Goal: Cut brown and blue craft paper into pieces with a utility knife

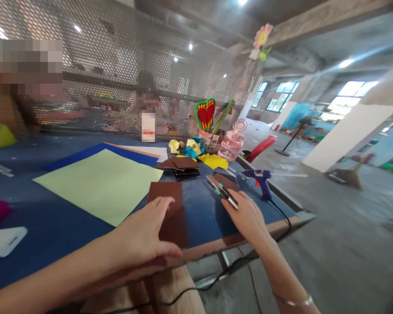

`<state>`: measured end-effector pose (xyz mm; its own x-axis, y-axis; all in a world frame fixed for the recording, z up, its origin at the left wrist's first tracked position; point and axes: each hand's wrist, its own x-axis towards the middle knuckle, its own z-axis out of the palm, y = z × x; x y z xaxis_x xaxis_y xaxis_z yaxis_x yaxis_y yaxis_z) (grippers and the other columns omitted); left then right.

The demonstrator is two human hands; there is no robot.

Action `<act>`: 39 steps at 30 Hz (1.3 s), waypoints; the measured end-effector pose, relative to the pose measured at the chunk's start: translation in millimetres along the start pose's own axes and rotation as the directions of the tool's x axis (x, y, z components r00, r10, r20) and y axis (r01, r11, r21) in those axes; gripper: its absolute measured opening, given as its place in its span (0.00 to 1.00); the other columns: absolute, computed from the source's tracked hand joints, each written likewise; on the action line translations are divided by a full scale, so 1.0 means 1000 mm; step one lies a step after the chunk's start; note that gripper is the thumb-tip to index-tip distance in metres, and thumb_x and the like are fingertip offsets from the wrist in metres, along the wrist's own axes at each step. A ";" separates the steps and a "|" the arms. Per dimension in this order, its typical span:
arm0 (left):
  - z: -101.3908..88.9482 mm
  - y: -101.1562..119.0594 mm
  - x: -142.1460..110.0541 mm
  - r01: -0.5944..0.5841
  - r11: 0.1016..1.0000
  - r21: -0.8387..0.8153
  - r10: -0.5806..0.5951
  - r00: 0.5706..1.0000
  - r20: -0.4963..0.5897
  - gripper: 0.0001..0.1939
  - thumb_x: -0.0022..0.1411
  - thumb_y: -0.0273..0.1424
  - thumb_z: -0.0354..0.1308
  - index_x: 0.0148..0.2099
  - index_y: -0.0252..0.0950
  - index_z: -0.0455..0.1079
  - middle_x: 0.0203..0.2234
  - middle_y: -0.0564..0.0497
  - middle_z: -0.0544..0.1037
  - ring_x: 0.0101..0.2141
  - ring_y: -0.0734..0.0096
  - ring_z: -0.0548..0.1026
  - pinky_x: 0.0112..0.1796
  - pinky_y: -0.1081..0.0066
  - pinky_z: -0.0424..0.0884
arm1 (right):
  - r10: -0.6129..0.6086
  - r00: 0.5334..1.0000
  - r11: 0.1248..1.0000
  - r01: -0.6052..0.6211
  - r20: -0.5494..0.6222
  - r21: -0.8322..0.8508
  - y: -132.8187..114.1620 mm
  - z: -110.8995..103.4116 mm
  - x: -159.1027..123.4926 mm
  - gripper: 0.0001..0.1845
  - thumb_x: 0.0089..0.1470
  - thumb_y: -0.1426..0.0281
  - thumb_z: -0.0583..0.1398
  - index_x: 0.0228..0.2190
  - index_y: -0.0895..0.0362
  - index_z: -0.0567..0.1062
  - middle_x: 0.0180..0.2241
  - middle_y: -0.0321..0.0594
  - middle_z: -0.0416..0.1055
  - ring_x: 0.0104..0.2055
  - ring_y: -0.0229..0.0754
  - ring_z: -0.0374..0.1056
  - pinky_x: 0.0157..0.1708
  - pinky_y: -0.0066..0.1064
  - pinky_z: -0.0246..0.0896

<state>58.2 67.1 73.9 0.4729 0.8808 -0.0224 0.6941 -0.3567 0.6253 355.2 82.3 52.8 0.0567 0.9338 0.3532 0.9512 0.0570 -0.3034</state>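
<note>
My left hand [144, 226] is over a dark brown sheet [175, 218] at the table's front edge, with thumb and fingers apart. Whether its fingertips touch the sheet I cannot tell. A utility knife [222, 192] lies in the grip of my right hand [247, 213], its blade end pointing away and to the left. Just past the knife is another brown piece [225, 181] on the table. Folded brown pieces [180, 163] are stacked farther back. A large pale green sheet [101, 185] spreads out left of my left hand, partly covering a blue sheet [94, 155].
A blue glue gun [260, 179] with a black cord sits by the right edge. Behind are a pink bottle [232, 141], yellow scraps [214, 161] and a heart-shaped ornament [205, 114]. A white object [5, 242] lies at left. Perforated mesh [111, 56] stands along the back.
</note>
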 end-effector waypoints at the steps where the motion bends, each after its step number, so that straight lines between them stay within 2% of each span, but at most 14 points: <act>1: 0.001 0.003 -0.005 0.005 1.000 -0.001 -0.005 1.000 0.013 0.48 0.43 0.46 0.71 0.63 0.36 0.58 0.57 0.39 0.68 0.56 0.47 0.68 0.54 0.52 0.66 | -0.007 1.000 1.000 0.007 -0.003 0.006 -0.001 0.003 0.002 0.18 0.59 0.65 0.56 0.49 0.57 0.76 0.41 0.48 0.74 0.42 0.53 0.71 0.43 0.42 0.62; 4: 0.004 0.006 -0.010 0.018 1.000 -0.012 -0.018 0.999 0.026 0.43 0.47 0.39 0.68 0.64 0.35 0.59 0.59 0.40 0.67 0.58 0.50 0.66 0.58 0.53 0.62 | -0.001 0.999 0.999 0.004 -0.054 0.046 -0.010 0.004 -0.002 0.23 0.60 0.65 0.56 0.54 0.60 0.73 0.50 0.56 0.69 0.52 0.61 0.64 0.51 0.52 0.57; 7: 0.003 0.003 -0.005 0.022 0.999 -0.040 -0.021 1.000 0.017 0.33 0.55 0.39 0.62 0.62 0.34 0.62 0.55 0.41 0.71 0.53 0.56 0.71 0.53 0.58 0.67 | -0.018 0.997 0.988 0.029 -0.073 0.154 -0.028 -0.003 -0.014 0.27 0.62 0.63 0.54 0.59 0.62 0.67 0.55 0.57 0.65 0.58 0.62 0.58 0.57 0.55 0.51; 9: 0.001 0.000 -0.001 0.002 0.999 -0.047 -0.001 1.000 0.008 0.26 0.59 0.39 0.58 0.58 0.36 0.66 0.51 0.44 0.74 0.48 0.59 0.74 0.49 0.61 0.70 | -0.081 0.997 0.959 0.082 -0.014 0.270 -0.043 -0.007 -0.022 0.26 0.63 0.62 0.53 0.59 0.59 0.67 0.54 0.52 0.66 0.58 0.55 0.61 0.58 0.48 0.54; 12: 0.000 -0.002 0.003 -0.042 0.999 -0.027 0.042 0.999 -0.031 0.18 0.64 0.38 0.52 0.52 0.37 0.71 0.49 0.45 0.77 0.48 0.59 0.75 0.50 0.62 0.68 | -0.165 0.980 0.893 0.100 0.113 0.438 -0.061 -0.007 -0.029 0.24 0.63 0.61 0.54 0.57 0.56 0.69 0.51 0.46 0.70 0.53 0.47 0.67 0.53 0.40 0.61; 15: 0.001 -0.005 0.003 -0.050 0.999 -0.003 0.049 0.995 -0.091 0.18 0.69 0.36 0.42 0.49 0.38 0.72 0.45 0.46 0.79 0.46 0.60 0.77 0.48 0.63 0.68 | -0.168 0.965 0.833 0.029 0.202 0.553 -0.072 -0.002 -0.029 0.25 0.62 0.61 0.56 0.57 0.57 0.69 0.50 0.47 0.71 0.49 0.47 0.69 0.49 0.40 0.63; 18: 0.000 -0.006 0.001 -0.001 1.000 0.023 0.005 0.982 -0.186 0.20 0.71 0.35 0.37 0.46 0.39 0.71 0.37 0.46 0.81 0.39 0.59 0.79 0.40 0.64 0.68 | -0.123 0.954 0.756 -0.087 0.273 0.648 -0.078 0.004 -0.027 0.32 0.62 0.56 0.56 0.62 0.60 0.63 0.53 0.51 0.71 0.47 0.48 0.69 0.48 0.43 0.64; 22: 0.001 -0.003 -0.004 0.044 0.997 0.062 -0.021 0.945 -0.326 0.19 0.72 0.37 0.35 0.48 0.39 0.66 0.35 0.44 0.80 0.37 0.53 0.79 0.37 0.61 0.66 | -0.059 0.917 0.504 -0.314 0.395 0.805 -0.094 0.005 -0.024 0.46 0.59 0.51 0.59 0.68 0.58 0.48 0.54 0.51 0.70 0.49 0.47 0.70 0.46 0.39 0.67; 24: 0.003 -0.001 -0.006 0.027 0.997 0.073 0.001 0.935 -0.355 0.18 0.71 0.37 0.36 0.49 0.39 0.65 0.36 0.44 0.80 0.38 0.52 0.79 0.38 0.60 0.66 | -0.085 0.891 0.351 -0.392 0.446 0.850 -0.105 0.003 -0.023 0.43 0.58 0.50 0.60 0.66 0.56 0.54 0.49 0.47 0.73 0.47 0.45 0.71 0.42 0.36 0.70; 27: 0.009 0.000 -0.009 -0.020 0.998 0.053 0.038 0.931 -0.363 0.16 0.70 0.37 0.39 0.49 0.41 0.66 0.41 0.44 0.80 0.40 0.53 0.79 0.40 0.60 0.67 | -0.172 0.864 0.192 -0.442 0.473 0.876 -0.117 0.000 -0.021 0.28 0.56 0.52 0.61 0.53 0.53 0.71 0.41 0.41 0.74 0.42 0.43 0.72 0.37 0.33 0.71; 29: 0.011 -0.003 -0.010 -0.042 0.999 0.005 0.041 0.929 -0.367 0.15 0.69 0.37 0.41 0.48 0.43 0.67 0.40 0.45 0.80 0.40 0.54 0.79 0.40 0.61 0.67 | -0.196 0.857 0.118 -0.463 0.477 0.879 -0.121 -0.001 -0.021 0.20 0.54 0.58 0.62 0.47 0.51 0.74 0.38 0.37 0.75 0.39 0.42 0.72 0.36 0.32 0.70; 32: 0.008 -0.007 -0.008 -0.048 0.990 -0.130 -0.007 0.919 -0.395 0.12 0.68 0.39 0.45 0.44 0.43 0.67 0.34 0.48 0.79 0.36 0.57 0.78 0.37 0.63 0.66 | -0.180 0.859 0.069 -0.476 0.480 0.877 -0.124 -0.001 -0.020 0.13 0.48 0.69 0.63 0.39 0.53 0.77 0.31 0.32 0.74 0.33 0.38 0.70 0.34 0.27 0.67; 35: -0.001 -0.008 -0.004 -0.054 0.936 -0.347 -0.097 0.910 -0.404 0.12 0.66 0.43 0.50 0.37 0.41 0.64 0.30 0.49 0.77 0.34 0.59 0.77 0.35 0.66 0.67 | -0.183 0.855 0.062 -0.483 0.486 0.873 -0.126 0.000 -0.018 0.03 0.48 0.70 0.64 0.28 0.55 0.77 0.25 0.31 0.74 0.30 0.37 0.69 0.34 0.27 0.65; 39: -0.010 -0.006 0.001 -0.058 0.716 -0.695 -0.167 0.953 -0.253 0.18 0.61 0.48 0.55 0.38 0.38 0.66 0.33 0.47 0.80 0.35 0.60 0.79 0.39 0.64 0.73 | -0.252 0.835 0.062 -0.491 0.490 0.869 -0.128 0.001 -0.016 0.17 0.48 0.57 0.69 0.33 0.58 0.80 0.29 0.39 0.78 0.34 0.44 0.74 0.42 0.37 0.66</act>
<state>49.0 73.5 77.8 0.1973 0.9778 0.0710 0.0923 -0.0907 0.9916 232.6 60.9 85.1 -0.3407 0.9381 -0.0625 -0.2323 -0.1484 -0.9613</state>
